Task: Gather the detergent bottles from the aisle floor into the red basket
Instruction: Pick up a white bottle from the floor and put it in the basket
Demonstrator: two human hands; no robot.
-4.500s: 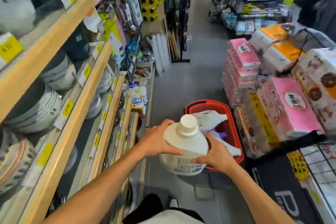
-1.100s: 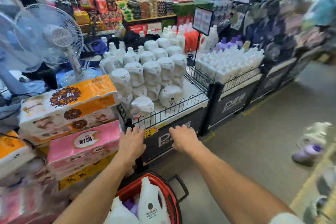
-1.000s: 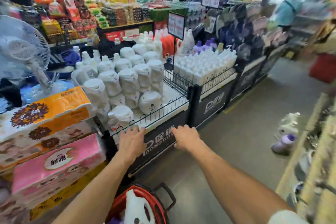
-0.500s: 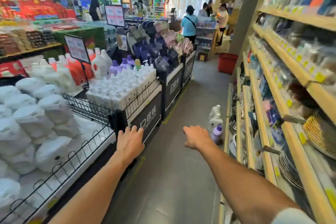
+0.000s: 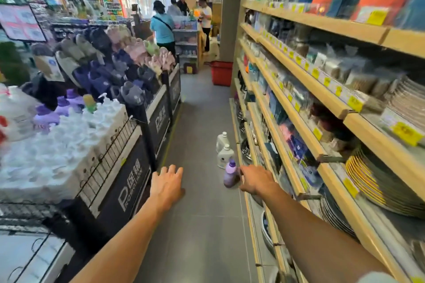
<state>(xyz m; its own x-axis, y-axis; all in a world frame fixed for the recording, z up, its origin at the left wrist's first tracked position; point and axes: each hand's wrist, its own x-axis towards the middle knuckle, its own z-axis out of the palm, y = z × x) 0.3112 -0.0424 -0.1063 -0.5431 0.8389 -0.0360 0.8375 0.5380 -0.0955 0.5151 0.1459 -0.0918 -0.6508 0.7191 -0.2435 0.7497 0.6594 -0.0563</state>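
Nearest us, both bare arms stretch forward over the grey aisle floor. Our left hand (image 5: 166, 185) is flat, fingers straight and slightly spread, holding nothing. Our right hand (image 5: 256, 179) points ahead with fingers loosely bent, and it is empty too.

Just beyond the right hand, a small purple plastic detergent bottle (image 5: 230, 174) stands upright on the floor against the foot of the wooden shelving (image 5: 322, 23). Behind it stand a squat white detergent jug (image 5: 225, 156) and a second white jug (image 5: 222, 140). All three are close together.

We judge this to be the approach to the next pickup. The move ahead calls for stooping and closing a hand round the purple bottle first.

The only red plastic basket (image 5: 222, 73) in view stands far down the aisle. We cannot tell whether it is the one to fill.
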